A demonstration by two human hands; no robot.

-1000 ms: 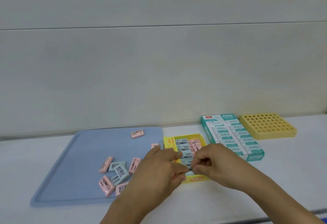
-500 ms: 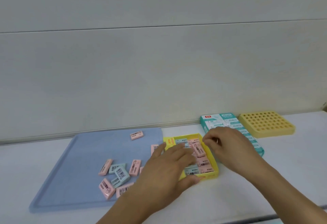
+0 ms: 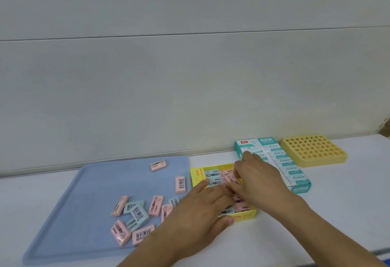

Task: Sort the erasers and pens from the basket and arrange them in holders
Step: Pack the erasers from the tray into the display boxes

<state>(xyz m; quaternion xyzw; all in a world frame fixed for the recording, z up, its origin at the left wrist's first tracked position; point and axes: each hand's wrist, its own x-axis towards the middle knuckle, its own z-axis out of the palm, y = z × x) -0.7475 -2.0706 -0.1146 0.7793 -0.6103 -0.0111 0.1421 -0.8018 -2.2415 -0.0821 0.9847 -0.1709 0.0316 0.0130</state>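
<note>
With our left hand (image 3: 202,209) lying relaxed over the yellow box (image 3: 197,175) and our right hand's (image 3: 255,179) fingers (image 3: 233,186) pinching a pink eraser (image 3: 231,177) inside it, we risk nudging packed rows askew.

Pink & mint erasers (image 3: 181,185), yellow box (image 3: 197,174), blue tray (image 3: 88,190), teal box (image 3: 295,174)

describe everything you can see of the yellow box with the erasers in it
The yellow box is a shallow open tray, seemingly printed card, flat on the white table between the blue tray and the teal box. Pink and pale blue erasers lie packed in rows inside. The left hand rests over its near end, thumb at the front wall; the right hand reaches in from above.
</note>
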